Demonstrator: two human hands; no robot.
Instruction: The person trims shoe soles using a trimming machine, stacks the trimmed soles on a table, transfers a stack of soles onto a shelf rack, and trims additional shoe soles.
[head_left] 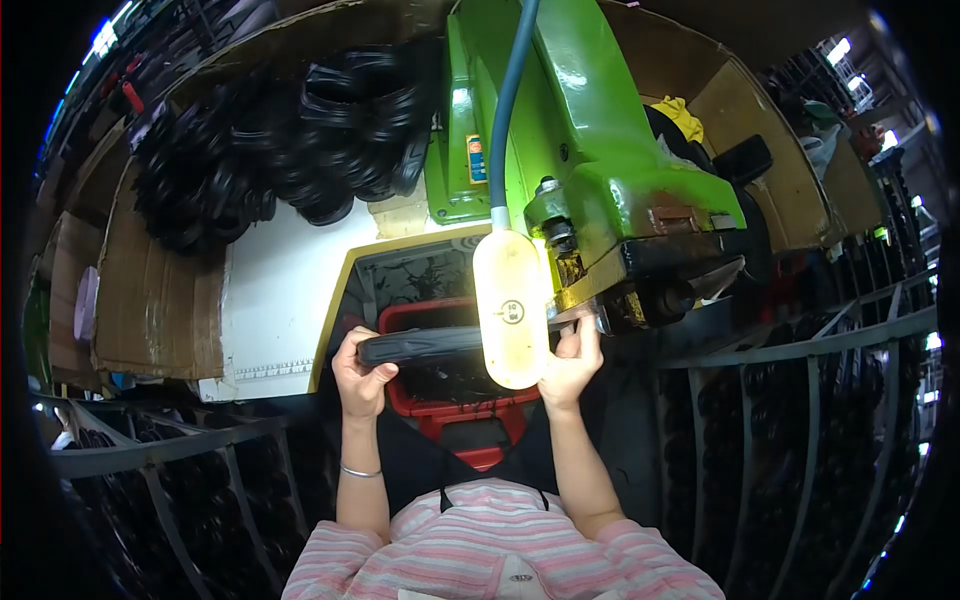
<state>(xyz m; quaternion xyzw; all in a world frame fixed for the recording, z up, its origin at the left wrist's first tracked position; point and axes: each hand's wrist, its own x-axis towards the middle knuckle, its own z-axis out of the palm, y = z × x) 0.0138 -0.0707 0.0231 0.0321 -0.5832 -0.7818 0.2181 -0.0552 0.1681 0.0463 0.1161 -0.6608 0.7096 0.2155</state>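
Observation:
A long, black, rubber-looking piece (425, 346) is stretched level between my hands, over a red bin. My left hand (360, 372) is closed round its left end, thumb below and fingers on top. My right hand (574, 362) is closed on the right-hand side, fingertips pinched close under the head of the green machine (610, 120). A glowing oval lamp (512, 310) hides the middle and right part of the piece, and some of my right hand. Whether the piece touches the machine's working parts (570, 270) I cannot tell.
Black rubber-looking loops (300, 140) are heaped on the white table (270, 290), beside a cardboard box wall (160, 300). The red bin (425, 310) sits below the table's cutout. The lamp's blue-grey arm (513, 90) hangs in front. Metal rails (800, 345) stand at both sides.

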